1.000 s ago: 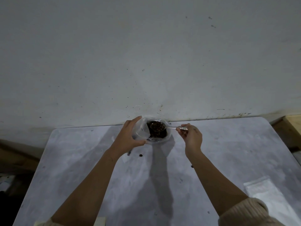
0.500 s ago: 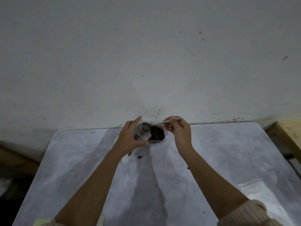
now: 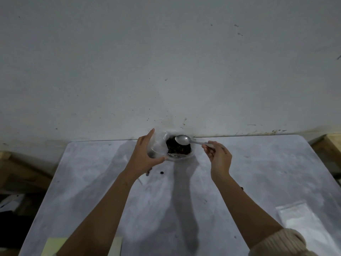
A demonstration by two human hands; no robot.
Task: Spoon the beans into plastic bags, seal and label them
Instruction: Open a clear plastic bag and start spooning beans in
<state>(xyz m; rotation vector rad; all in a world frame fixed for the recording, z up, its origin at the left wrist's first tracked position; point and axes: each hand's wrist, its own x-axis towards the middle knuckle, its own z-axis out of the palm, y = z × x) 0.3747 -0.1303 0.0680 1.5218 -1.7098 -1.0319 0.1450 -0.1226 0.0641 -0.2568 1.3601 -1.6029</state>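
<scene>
Head: left hand (image 3: 143, 156) holds bag (image 3: 157, 145); right hand (image 3: 219, 158) pinches spoon (image 3: 183, 140) over beans (image 3: 175, 148).

Far edge: your table (image 3: 258, 172) butts against the wall (image 3: 166, 71), and the beans (image 3: 178, 149) sit right at that seam, so you get no way in from behind.
Left approach: blocked by your left hand (image 3: 145, 154), which grips the plastic bag (image 3: 156, 145) touching the beans' left side.
Right approach and above: taken by the spoon (image 3: 182, 139), pinched in your right hand (image 3: 219, 157).
Front: open lane between your forearms; loose beans (image 3: 162, 172) lie just near your left wrist.
Near right corner: flat bags (image 3: 302, 218). Near left edge: yellow notes (image 3: 53, 246).
Broad bare tabletop outside both arms.
</scene>
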